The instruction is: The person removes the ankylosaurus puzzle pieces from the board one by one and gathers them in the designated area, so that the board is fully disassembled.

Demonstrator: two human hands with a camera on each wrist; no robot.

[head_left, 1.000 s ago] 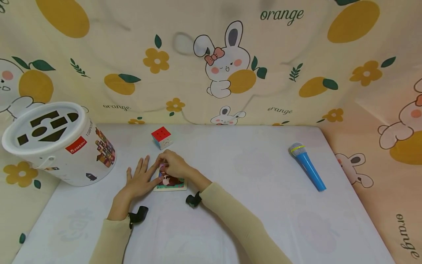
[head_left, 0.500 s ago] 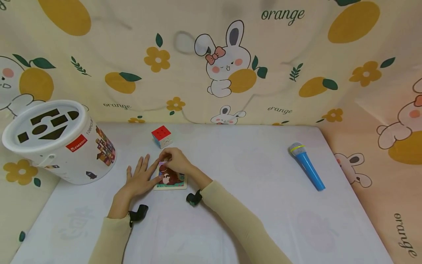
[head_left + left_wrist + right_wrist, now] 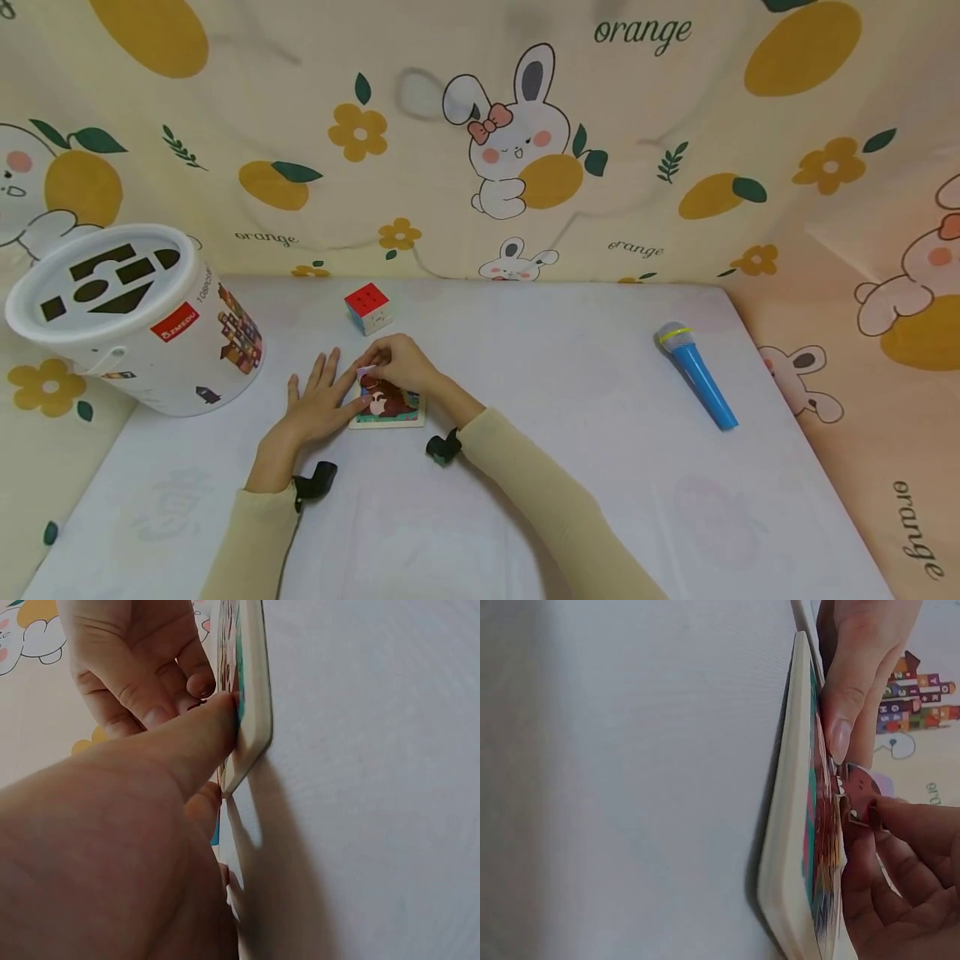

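Observation:
A small jigsaw puzzle board (image 3: 388, 408) with a pale rim and a brown animal picture lies flat on the table. My left hand (image 3: 318, 408) rests to its left with fingers spread. Its thumb presses on the picture near the left edge, as the left wrist view also shows. My right hand (image 3: 405, 364) is over the board's far edge. Between thumb and finger it pinches a puzzle piece (image 3: 862, 791), reddish brown with a pale purple corner. That piece stands tilted up from the board at the top left. Fingers partly hide the board's far part.
A Rubik's cube (image 3: 368, 308) with a red top sits just beyond the hands. On the left stands a large white bucket (image 3: 172, 358) with a shape-hole lid. A blue toy microphone (image 3: 701, 375) lies on the right. Patterned cloth (image 3: 420, 183) rises behind the white table (image 3: 570, 400).
My right hand has drawn back slightly from the picture toward the board's far edge, uncovering more of the brown animal. The left hand stays in place.

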